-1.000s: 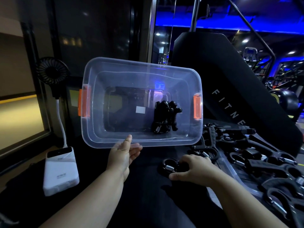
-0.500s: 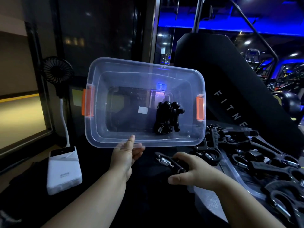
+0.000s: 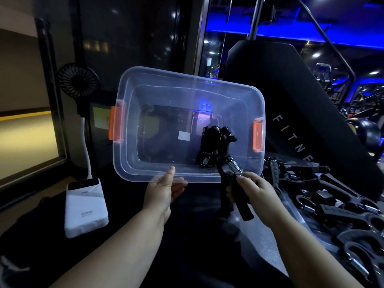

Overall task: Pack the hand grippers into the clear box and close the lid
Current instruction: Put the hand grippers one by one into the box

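Note:
A clear box (image 3: 133,113) with orange latches is tipped toward me, open side facing the camera. My left hand (image 3: 164,191) grips its near rim, thumb on the inside and fingers underneath. Black hand grippers (image 3: 214,146) lie bunched at the right of the box's inside. My right hand (image 3: 254,190) holds one more black hand gripper (image 3: 232,175) by its handles, spring end up, just in front of the box's near right rim. Several other hand grippers (image 3: 324,196) lie heaped on the surface to the right. No lid can be made out.
A white power bank (image 3: 85,206) lies at the left, wired to a small black fan (image 3: 78,80) behind it. A black padded gym machine (image 3: 291,96) rises behind the box at right. The surface under my arms is dark.
My right hand lifted a hand gripper off the surface and raised it up to the box's near right rim. My left hand kept its hold on the box.

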`<action>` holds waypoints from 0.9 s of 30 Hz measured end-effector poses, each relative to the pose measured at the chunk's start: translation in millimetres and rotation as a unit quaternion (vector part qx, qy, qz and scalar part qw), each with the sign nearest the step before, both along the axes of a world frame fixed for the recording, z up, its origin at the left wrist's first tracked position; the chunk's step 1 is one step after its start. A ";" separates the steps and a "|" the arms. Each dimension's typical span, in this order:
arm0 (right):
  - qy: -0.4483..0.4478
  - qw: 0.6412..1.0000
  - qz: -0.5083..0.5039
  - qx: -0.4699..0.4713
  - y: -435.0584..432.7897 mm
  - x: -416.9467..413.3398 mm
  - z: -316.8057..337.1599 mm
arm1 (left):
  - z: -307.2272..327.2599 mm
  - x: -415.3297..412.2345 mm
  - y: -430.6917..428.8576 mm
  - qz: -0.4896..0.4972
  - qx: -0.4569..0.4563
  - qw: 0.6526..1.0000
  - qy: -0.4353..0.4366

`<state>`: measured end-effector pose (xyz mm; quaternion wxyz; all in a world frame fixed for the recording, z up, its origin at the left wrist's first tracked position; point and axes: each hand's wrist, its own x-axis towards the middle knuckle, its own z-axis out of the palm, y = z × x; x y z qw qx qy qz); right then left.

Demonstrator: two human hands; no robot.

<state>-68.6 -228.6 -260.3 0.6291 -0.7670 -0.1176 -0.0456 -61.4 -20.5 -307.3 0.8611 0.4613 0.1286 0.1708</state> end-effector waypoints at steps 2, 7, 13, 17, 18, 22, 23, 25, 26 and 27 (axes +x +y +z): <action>-0.018 0.999 -0.026 -0.031 -1.1 2.7 -0.4 | 0.3 -0.3 -0.2 0.000 -0.003 1.000 -0.001; -0.126 0.967 -0.123 -0.186 -9.2 13.6 0.0 | 0.0 -0.4 0.8 -0.004 -0.002 1.000 0.002; -0.182 0.937 -0.151 -0.257 -9.9 17.7 1.2 | 0.4 -1.4 0.7 -0.005 -0.004 1.000 0.000; -0.215 0.919 -0.112 -0.309 -7.7 13.8 8.7 | 1.2 -2.0 1.0 -0.005 -0.003 1.000 0.001; -0.220 0.908 -0.099 -0.342 -8.4 13.6 10.9 | 1.3 -2.0 1.2 -0.005 -0.004 1.000 0.002; -0.235 0.871 -0.053 -0.428 -11.7 16.5 19.5 | 1.0 -1.1 1.1 -0.009 -0.008 1.000 0.003; -0.234 0.867 -0.041 -0.438 -12.7 17.4 21.8 | 0.8 -0.9 1.1 -0.009 -0.010 1.000 0.004; -0.232 0.861 -0.017 -0.453 -13.8 19.3 26.1 | 0.6 -0.3 1.4 -0.010 -0.013 1.000 0.005; -0.231 0.862 -0.008 -0.452 -13.4 20.4 27.6 | 0.3 -0.4 1.9 -0.011 -0.015 1.000 0.006; -0.232 0.865 -0.002 -0.445 -12.7 21.4 28.1 | 0.2 0.0 2.4 -0.012 -0.016 1.000 0.008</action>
